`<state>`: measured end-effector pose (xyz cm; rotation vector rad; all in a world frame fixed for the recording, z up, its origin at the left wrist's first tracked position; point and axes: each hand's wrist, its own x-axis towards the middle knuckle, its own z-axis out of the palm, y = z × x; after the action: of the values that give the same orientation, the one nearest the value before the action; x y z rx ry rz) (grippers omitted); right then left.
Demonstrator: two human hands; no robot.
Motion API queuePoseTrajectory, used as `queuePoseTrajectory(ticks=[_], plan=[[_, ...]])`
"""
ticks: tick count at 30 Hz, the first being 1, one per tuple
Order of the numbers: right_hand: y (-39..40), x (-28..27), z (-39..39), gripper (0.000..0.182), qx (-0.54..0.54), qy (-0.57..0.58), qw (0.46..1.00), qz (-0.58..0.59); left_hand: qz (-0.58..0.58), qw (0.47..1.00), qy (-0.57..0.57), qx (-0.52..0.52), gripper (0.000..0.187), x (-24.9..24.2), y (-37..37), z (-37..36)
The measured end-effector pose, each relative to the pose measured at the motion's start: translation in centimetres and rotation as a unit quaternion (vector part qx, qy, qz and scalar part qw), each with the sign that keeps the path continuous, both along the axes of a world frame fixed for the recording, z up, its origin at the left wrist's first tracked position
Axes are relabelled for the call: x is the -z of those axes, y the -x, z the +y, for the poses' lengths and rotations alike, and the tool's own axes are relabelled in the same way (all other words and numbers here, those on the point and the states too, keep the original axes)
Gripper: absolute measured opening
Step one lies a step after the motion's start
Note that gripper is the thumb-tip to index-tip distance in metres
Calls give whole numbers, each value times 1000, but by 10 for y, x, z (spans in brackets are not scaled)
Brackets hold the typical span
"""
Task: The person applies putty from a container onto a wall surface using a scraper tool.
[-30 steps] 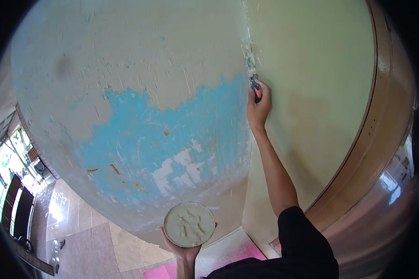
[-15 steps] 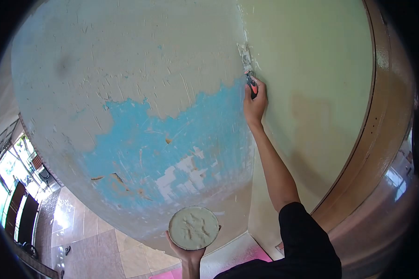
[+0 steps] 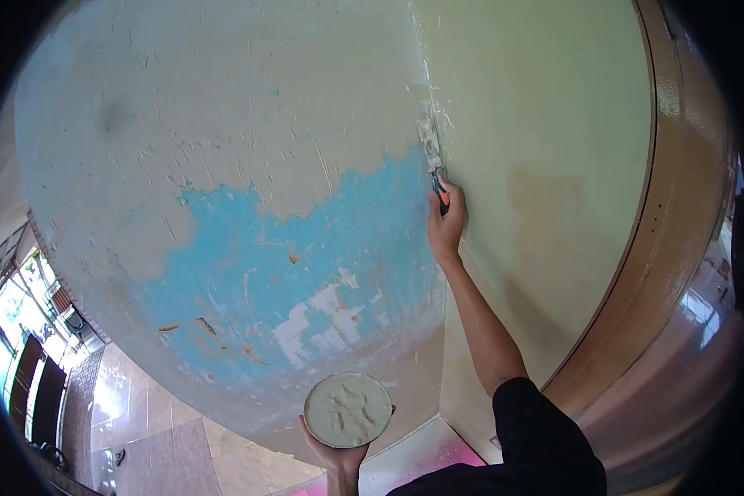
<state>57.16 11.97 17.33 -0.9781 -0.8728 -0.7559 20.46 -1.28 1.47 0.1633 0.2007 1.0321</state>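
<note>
My right hand (image 3: 448,219) is closed around the black and red handle of a putty knife (image 3: 431,150). Its putty-smeared blade lies against the inner corner where the grey and blue wall (image 3: 306,240) meets the pale green wall (image 3: 546,107). Low in front of me, my left hand (image 3: 339,456) holds up a round container of putty (image 3: 348,410) from below, fingers wrapped round its side. The pale putty fills it close to the rim, with lumps and dents on top. Fresh white smears run along the corner above the blade.
Rough grey filler covers the upper left wall, above bare blue paint with white patches and chipped spots. A brown wooden frame (image 3: 612,306) edges the green wall at right. Tiled floor (image 3: 169,455) and a bright opening lie lower left; a pink-edged surface (image 3: 422,455) is below.
My right hand has drawn the putty knife downward along the corner. The left hand and putty container have shifted only slightly in view.
</note>
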Motion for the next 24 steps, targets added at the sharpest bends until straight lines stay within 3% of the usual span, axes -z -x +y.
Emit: queuePoseTrajectory(ticks=[7, 9, 13, 15, 16, 18, 24], plan=[[-3, -1, -8, 36, -54, -24, 998, 15, -3, 1000, -4, -11, 72, 8, 1, 4], [-5, 1, -6, 34, -251, -24, 963, 96, -13, 1000, 16, -9, 72, 8, 2, 4], [2, -8, -19, 30, -348, -5, 928, 131, -22, 1000, 4, 0, 72, 2, -1, 1], [-2, -10, -21, 29, -456, 12, 871, 181, -18, 1000, 0, -3, 73, 3, -1, 2], [-3, -12, -21, 29, -456, 13, 871, 181, -13, 1000, -3, -5, 73, 4, -2, 1], [-7, -14, -20, 31, -535, 10, 802, 266, -20, 1000, 14, -7, 73, 8, -1, 3], [-18, -19, -8, 36, -577, -5, 766, 284, -14, 1000, -3, -3, 72, 3, -3, -1]])
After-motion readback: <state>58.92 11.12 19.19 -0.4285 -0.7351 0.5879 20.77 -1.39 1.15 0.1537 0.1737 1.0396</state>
